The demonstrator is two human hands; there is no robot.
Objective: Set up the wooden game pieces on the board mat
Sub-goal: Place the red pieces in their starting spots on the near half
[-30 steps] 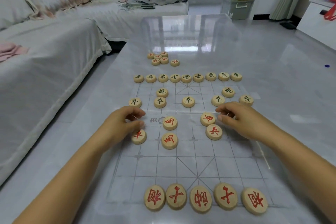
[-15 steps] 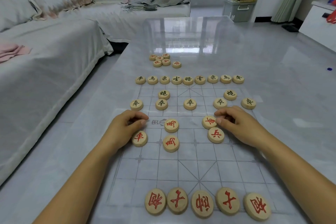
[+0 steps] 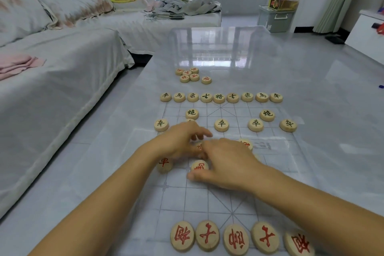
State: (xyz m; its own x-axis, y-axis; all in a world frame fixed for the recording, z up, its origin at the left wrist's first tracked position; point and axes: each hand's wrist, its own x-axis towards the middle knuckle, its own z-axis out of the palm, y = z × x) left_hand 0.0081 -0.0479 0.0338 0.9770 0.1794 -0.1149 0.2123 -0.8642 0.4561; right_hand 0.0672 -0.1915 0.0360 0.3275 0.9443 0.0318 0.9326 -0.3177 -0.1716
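A clear board mat [image 3: 268, 174] with grid lines lies on the glossy grey table. Black-lettered wooden pieces [image 3: 219, 97] line its far edge, with more in the rows before them. Red-lettered pieces [image 3: 235, 239] form the near row. Loose red pieces lie mid-board: one [image 3: 164, 164] at the left, one [image 3: 200, 166] under my right thumb side, one [image 3: 246, 144] beyond my right hand. My left hand [image 3: 178, 141] hovers with fingers spread. My right hand [image 3: 226, 164] lies palm-down beside it. A half-hidden red piece [image 3: 198, 146] shows between both hands; any grip on it is hidden.
A small pile of red pieces [image 3: 190, 75] sits on the table beyond the board. A covered sofa [image 3: 62, 81] runs along the left side. A grey storage box [image 3: 275, 17] and a white cabinet [image 3: 365, 37] stand at the back right.
My right hand has swept left across the board and now covers the right-hand red pieces. My left hand has shifted right and forward, so the hands meet mid-board.
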